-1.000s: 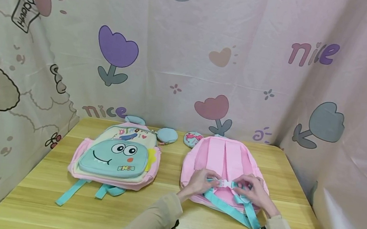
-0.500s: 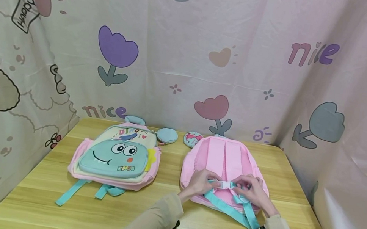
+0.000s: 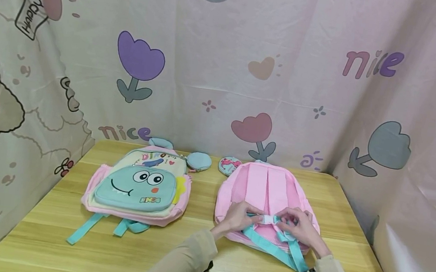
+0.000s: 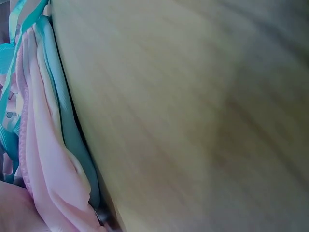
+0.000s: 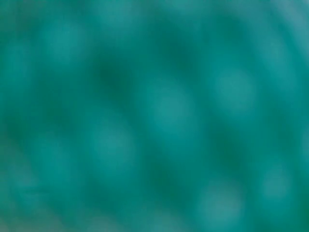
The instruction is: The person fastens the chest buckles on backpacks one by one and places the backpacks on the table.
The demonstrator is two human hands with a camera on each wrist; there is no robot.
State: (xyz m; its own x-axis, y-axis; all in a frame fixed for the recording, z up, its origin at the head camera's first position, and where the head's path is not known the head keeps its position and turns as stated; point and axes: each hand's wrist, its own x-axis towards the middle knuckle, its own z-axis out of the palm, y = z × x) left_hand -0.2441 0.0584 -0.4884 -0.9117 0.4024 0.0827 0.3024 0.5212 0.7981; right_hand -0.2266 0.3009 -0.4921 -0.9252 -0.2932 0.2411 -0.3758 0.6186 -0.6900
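Observation:
A pink backpack (image 3: 237,179) lies with its shoulder straps facing up at the right of the table. Across its lower part sits a pale plastic buckle (image 3: 268,219) on turquoise webbing. My left hand (image 3: 238,216) pinches the buckle's left end between thumb and fingers. At its right end, my right hand (image 3: 300,225) pinches the buckle where it meets the turquoise strap (image 3: 270,246). Loose strap hangs below toward the right wrist. The left wrist view catches the backpack's pink side (image 4: 53,159); blurred turquoise webbing (image 5: 169,111) fills the right wrist view.
A second backpack (image 3: 135,189) with a dinosaur face lies front up at the left, its turquoise strap ends (image 3: 86,228) trailing forward. Between the bags' tops are a round blue pouch (image 3: 198,161) and a round patterned pouch (image 3: 229,166). Printed curtain (image 3: 210,62) surrounds the wooden table (image 3: 70,208).
The buckle has turned slightly between my fingers, and my left fingertips have shifted a little to the right along it. Both backpacks stay in place.

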